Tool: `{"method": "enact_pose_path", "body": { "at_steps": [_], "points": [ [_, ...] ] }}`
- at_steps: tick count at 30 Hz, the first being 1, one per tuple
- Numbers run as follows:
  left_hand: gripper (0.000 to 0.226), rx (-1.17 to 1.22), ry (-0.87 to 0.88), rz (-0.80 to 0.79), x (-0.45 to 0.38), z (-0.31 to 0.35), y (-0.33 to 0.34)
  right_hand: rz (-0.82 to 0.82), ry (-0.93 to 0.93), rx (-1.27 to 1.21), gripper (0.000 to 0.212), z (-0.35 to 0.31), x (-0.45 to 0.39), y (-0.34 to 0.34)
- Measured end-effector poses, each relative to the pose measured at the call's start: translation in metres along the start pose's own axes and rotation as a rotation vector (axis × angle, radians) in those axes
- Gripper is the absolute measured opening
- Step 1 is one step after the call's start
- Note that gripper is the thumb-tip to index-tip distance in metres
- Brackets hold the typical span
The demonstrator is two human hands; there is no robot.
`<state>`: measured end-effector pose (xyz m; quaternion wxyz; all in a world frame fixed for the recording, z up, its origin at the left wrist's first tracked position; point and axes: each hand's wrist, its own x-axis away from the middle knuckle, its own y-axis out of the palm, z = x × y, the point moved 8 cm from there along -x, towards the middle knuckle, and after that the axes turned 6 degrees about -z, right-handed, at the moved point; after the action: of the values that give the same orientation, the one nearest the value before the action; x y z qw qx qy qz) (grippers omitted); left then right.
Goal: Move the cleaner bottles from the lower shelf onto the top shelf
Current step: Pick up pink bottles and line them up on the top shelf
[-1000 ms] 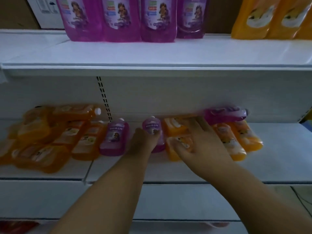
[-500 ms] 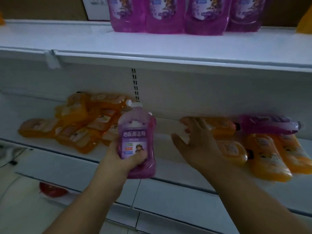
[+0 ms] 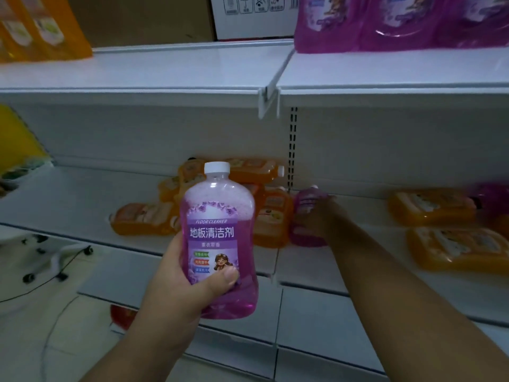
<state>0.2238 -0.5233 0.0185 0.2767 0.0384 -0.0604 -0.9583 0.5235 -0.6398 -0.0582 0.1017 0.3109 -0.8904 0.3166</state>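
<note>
Left hand (image 3: 181,282) grips an upright purple floor cleaner bottle (image 3: 219,238), thumb across its label. Right hand (image 3: 316,216) rests on a second purple bottle (image 3: 304,205) lying on the lower shelf (image 3: 82,205); its grip is blurred.

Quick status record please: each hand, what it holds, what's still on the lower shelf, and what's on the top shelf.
left hand: grips an upright purple floor cleaner bottle, white cap on, lifted clear in front of the lower shelf
right hand: reaching onto a second purple bottle lying on the lower shelf; grip blurred, cannot tell
lower shelf stock: orange bottles lying flat
top shelf: purple refill pouches right, orange pouches left
</note>
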Motion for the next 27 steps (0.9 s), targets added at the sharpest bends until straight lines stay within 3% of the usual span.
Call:
{"method": "enact_pose_path", "body": {
  "at_steps": [2,4,8,15,20,27],
  "points": [
    [0.09,0.007,-0.027,-0.035,-0.001,-0.002,-0.01,-0.027,0.029,-0.204,0.027,0.008,0.016,0.0],
    [0.091,0.013,-0.046,-0.078,-0.002,-0.005,-0.016,0.003,0.054,-0.305,0.026,0.02,0.038,0.0],
    [0.088,0.022,-0.052,-0.137,-0.001,-0.013,-0.013,-0.018,-0.104,-0.583,0.031,0.026,0.099,0.005],
    [0.074,0.071,-0.01,-0.201,0.015,-0.014,0.027,-0.094,-0.364,-0.989,0.063,0.027,0.213,-0.013],
    [0.074,0.084,0.003,-0.232,0.047,-0.012,0.088,-0.135,-0.458,-1.058,0.071,0.041,0.292,-0.035],
    [0.081,0.126,0.085,-0.324,0.109,0.014,0.203,0.066,-0.607,-0.911,0.086,0.054,0.398,-0.134]
  ]
}}
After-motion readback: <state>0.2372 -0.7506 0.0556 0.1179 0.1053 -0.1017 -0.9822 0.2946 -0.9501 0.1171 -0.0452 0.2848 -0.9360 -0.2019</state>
